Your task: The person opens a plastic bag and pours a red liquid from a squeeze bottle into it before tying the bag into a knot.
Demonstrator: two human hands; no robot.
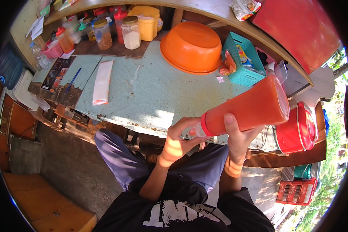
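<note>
A large squeeze bottle (246, 105) of orange-red sauce lies tilted across my right hand (239, 140), its base up to the right and its red collar down to the left. The thumb of that hand presses along the bottle's side. At the nozzle end, my left hand (174, 143) pinches a small transparent plastic bag (195, 130) around the tip. Some red sauce shows inside this bag. Part of the bag is hidden by my left fingers. Both hands are above the front edge of the worn light-blue table (150, 87).
A long white plastic packet (103, 82), a blue pen (73, 80) and a printed menu (56, 74) lie to the left. Behind are several jars (131, 33), an upturned orange basin (191, 46) and a teal basket (243, 61). A red lidded bucket (295, 130) stands right.
</note>
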